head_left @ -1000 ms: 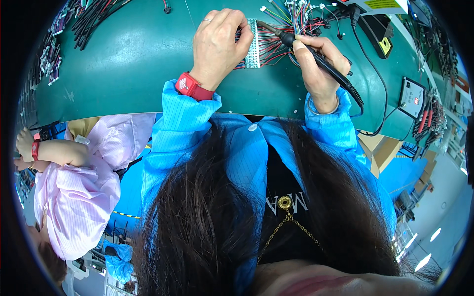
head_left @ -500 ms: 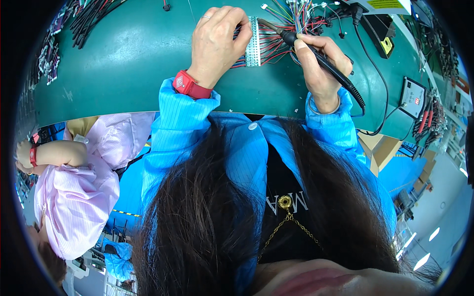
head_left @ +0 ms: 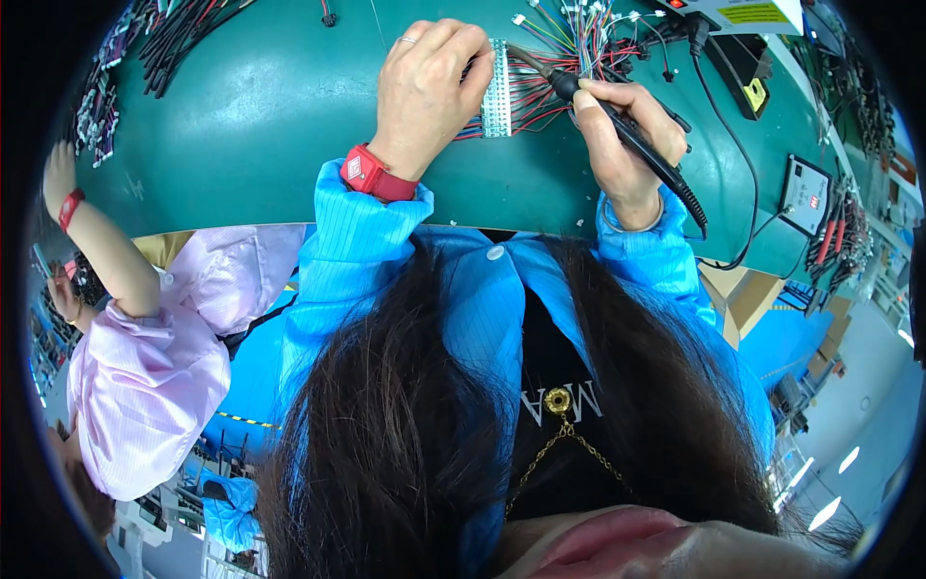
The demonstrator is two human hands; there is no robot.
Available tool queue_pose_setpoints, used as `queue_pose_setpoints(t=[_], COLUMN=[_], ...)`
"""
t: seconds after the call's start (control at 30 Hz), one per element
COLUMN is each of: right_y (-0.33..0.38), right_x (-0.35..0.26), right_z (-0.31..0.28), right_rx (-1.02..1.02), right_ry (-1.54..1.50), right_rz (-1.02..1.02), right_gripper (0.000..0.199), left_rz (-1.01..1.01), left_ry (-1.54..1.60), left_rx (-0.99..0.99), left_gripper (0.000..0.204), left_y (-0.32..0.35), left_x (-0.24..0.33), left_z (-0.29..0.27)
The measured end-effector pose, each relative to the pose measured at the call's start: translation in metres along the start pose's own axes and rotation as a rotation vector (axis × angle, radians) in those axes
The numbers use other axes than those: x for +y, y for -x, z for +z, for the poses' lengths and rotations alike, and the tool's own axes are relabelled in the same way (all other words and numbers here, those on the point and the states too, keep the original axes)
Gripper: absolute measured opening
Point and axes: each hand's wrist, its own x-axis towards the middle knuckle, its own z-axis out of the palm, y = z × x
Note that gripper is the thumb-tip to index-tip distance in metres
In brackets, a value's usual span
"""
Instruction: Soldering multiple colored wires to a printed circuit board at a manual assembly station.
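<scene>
A pale strip of small circuit boards [head_left: 497, 96] lies across the green mat, with coloured wires [head_left: 540, 92] running out from its right side and more wires on its left. My right hand [head_left: 629, 135] is closed around a black soldering iron [head_left: 569, 87], whose metal tip points up and left to the strip's far end. My left hand [head_left: 429, 92] is at the strip's left edge, thumb and fingers pinched together. What those fingertips hold, if anything, is hidden behind the hand.
Black cables [head_left: 178, 48] and bundled wires lie at the far left. At the right are a soldering-iron holder [head_left: 752, 82], a small grey meter [head_left: 805, 193] and red-handled pliers [head_left: 827, 241]. A co-worker in a pink sleeve [head_left: 145, 386] sits to my left.
The strip and both my hands appear slightly lower in view, with my grip on the iron kept. The co-worker's arm has reached up toward the table's left edge.
</scene>
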Motion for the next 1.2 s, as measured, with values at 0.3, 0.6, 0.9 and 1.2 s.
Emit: queue_pose_setpoints(t=[0.3, 0.6, 0.9, 1.2], right_y=[-0.001, 0.000, -0.001, 0.015], right_x=[-0.003, -0.002, -0.003, -0.026], right_z=[-0.002, -0.004, -0.011, -0.015], right_rx=[-0.009, -0.005, 0.009, 0.282], right_ry=[0.009, -0.021, -0.028, -0.427], right_rz=[0.020, 0.054, 0.024, 0.243], right_gripper=[0.013, 0.012, 0.012, 0.020], left_rz=[-0.013, -0.050, -0.034, -0.077], left_ry=[0.027, 0.013, 0.030, 0.016], left_rx=[-0.020, -0.026, -0.022, -0.059], left_gripper=[0.006, 0.007, 0.008, 0.008], left_y=[-0.001, 0.000, -0.004, 0.000], left_x=[0.001, 0.008, 0.009, 0.015], left_z=[-0.001, 0.001, -0.001, -0.009])
